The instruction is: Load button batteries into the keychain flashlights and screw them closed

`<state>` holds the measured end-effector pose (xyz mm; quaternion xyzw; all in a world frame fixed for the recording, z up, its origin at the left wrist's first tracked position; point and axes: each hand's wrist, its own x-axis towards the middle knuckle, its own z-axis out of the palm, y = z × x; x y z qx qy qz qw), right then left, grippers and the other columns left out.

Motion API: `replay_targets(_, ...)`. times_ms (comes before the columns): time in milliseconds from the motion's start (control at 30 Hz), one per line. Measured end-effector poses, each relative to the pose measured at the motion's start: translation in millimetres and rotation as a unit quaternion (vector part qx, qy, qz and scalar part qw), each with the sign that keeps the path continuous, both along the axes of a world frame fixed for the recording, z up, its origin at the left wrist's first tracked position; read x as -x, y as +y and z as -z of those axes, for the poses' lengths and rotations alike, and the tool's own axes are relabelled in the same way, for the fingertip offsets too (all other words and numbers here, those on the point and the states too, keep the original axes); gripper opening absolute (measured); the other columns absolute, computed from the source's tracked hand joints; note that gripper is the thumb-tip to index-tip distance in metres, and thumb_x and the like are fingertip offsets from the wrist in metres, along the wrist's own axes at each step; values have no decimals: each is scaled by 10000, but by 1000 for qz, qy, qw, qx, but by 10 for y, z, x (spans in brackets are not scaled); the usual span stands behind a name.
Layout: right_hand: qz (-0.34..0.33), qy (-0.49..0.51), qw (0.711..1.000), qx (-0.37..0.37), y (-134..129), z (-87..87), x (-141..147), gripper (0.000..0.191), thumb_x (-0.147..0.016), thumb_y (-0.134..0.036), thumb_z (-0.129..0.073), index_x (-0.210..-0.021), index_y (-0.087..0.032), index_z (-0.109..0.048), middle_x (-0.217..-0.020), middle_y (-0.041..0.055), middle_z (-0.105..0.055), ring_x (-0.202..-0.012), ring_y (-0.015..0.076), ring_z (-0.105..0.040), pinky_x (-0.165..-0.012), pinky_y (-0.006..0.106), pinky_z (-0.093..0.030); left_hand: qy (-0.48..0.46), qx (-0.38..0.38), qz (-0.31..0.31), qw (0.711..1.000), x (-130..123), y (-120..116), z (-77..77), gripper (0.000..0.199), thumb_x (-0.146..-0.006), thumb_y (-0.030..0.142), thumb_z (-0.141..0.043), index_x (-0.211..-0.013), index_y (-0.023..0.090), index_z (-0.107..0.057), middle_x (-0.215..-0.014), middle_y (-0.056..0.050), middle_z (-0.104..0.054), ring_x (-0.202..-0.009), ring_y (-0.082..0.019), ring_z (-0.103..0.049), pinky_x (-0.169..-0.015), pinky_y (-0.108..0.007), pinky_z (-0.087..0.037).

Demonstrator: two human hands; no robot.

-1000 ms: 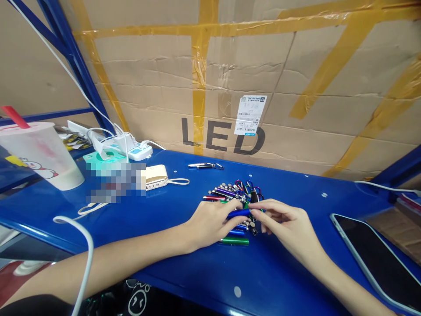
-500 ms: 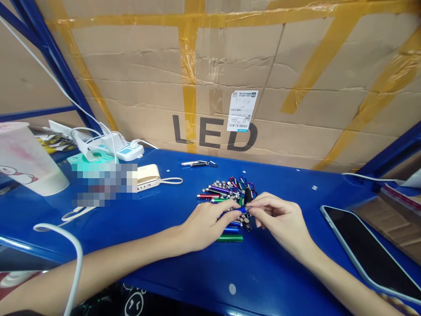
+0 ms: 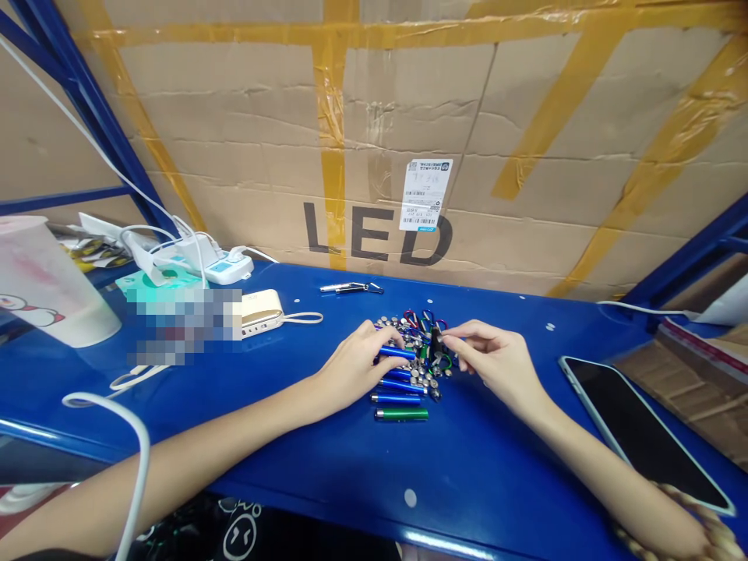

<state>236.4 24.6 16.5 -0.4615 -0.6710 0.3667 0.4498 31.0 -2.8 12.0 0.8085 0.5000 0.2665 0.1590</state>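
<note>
My left hand (image 3: 361, 360) is closed around a slim blue metal tube (image 3: 398, 353), which looks like a small flashlight body and points to the right. My right hand (image 3: 496, 354) has thumb and forefinger pinched together beside a dark piece (image 3: 435, 343); whatever is between those fingertips I cannot make out. Below and between the hands lies a pile of button cells (image 3: 433, 372), small metal parts and coloured carabiner clips (image 3: 427, 318). Several more blue tubes lie in front of the left hand, with a green tube (image 3: 402, 414) nearest me.
A phone (image 3: 636, 436) lies at the right by a flattened cardboard piece (image 3: 695, 382). To the left are a power bank (image 3: 262, 310), a power strip (image 3: 231, 269), a cup (image 3: 58, 288) and white cables. Silver pens (image 3: 351, 288) lie before a large carton (image 3: 262, 156).
My hands have drawn apart. The blue tube, earlier between both hands, is now in the left alone, and the right hand has moved up slightly toward the clips.
</note>
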Motion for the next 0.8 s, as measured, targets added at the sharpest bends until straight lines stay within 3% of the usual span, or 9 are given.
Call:
replay_targets(133, -26, -13, 999, -33, 14, 28, -22, 282, -667, -411, -679, -704, -132, -671, -682, 41, -611, -403, 72, -490, -373, 210, -387, 15, -44, 29, 998, 11, 8, 25, 115, -829, 255, -544, -920, 187, -562, -860, -21, -596, -844, -180, -440, -754, -304, -417)
replay_targets(633, -54, -44, 995, -76, 23, 82, -25, 258, -721, -409, -644, -732, -152, -671, -726, 38, -616, -420, 76, -506, -422, 229, -435, 121, -155, 56, 979, 37, 15, 60, 282, -887, 134, -395, -1052, 215, -609, -933, -64, -542, -834, -186, -394, -708, -303, -356)
replay_targets(800, -56, -67, 990, -106, 12, 63, -11, 261, -750, -409, -614, -745, -155, -673, -750, 46, -619, -422, 75, -502, -434, 233, -444, 152, -188, 55, 969, 54, 12, 21, 261, -901, 210, -400, -1035, 226, -624, -856, -57, -530, -797, -181, -394, -670, -296, -319)
